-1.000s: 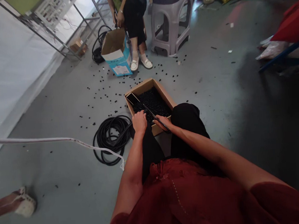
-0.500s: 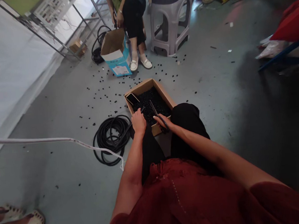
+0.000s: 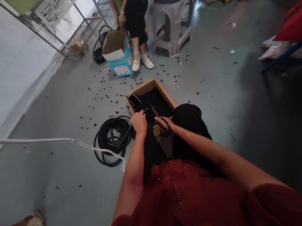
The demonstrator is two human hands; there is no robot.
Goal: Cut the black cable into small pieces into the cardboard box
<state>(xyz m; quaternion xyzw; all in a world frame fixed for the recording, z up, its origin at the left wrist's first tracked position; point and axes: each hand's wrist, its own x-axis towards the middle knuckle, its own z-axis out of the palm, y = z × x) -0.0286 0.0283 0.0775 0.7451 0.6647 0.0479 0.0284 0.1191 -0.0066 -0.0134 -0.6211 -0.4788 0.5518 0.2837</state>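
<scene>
The person's left hand (image 3: 139, 123) is clenched around a black rubber hose (image 3: 127, 131), whose matte, narrow free end pokes out past the thumb and over a shallow cardboard box (image 3: 141, 87). The hose trails back to a loose coil (image 3: 110, 141) lying on the grey floor (image 3: 62, 109) just left of the box. The right hand (image 3: 162, 123) grips black-handled scissors (image 3: 164, 127), with fingers through the looped handles and the slim blades pointing up and left, just beside the hose end; how far they stand open is hard to tell. Both hands are directly above the near edge of the box, which rests against the person's black-trousered knee (image 3: 190, 124). The box holds a dense heap of short black hose pieces (image 3: 154, 104), small, dull and much alike, with a smartphone (image 3: 134, 99) lying in its far left corner. More pieces (image 3: 104, 85) are strewn over the floor around it. Farther ahead, a seated co-worker in white shoes (image 3: 136, 63) sits beside a blue-and-white carton (image 3: 118, 61) and a second black coil (image 3: 100, 45), with a grey plastic stool (image 3: 172, 24) to the right.
</scene>
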